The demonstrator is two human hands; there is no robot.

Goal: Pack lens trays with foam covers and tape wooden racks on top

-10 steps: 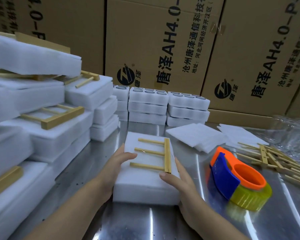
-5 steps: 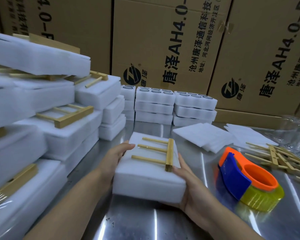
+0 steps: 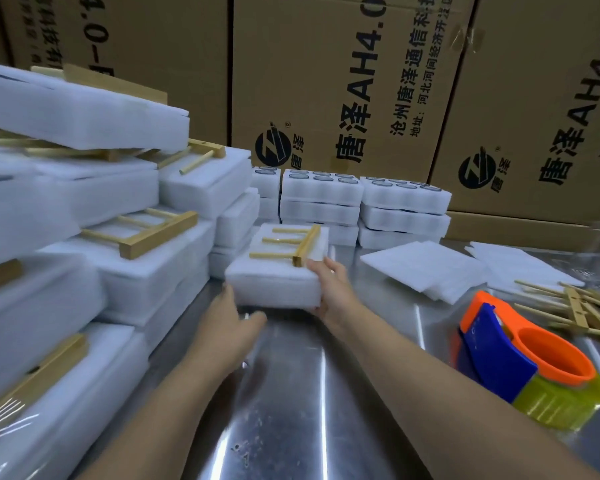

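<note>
As the packed tray (image 3: 274,282) is held above the worktop (image 3: 309,393), towards its far left corner and just beside the pile of finished packs (image 3: 146,271) along the left edge, we should carry it level. The right hand (image 3: 329,289) clamps the near right corner, with the thumb on top beside the wooden rack (image 3: 291,245). The left hand (image 3: 232,320) is at the lower left edge, but it is blurred, so we cannot tell if its fingers curl round the foam. In our judgement, we should squeeze the soft foam only lightly, put no thumb on the rack, and set the tray down flat on the pile, not on another rack's pegs.
</note>
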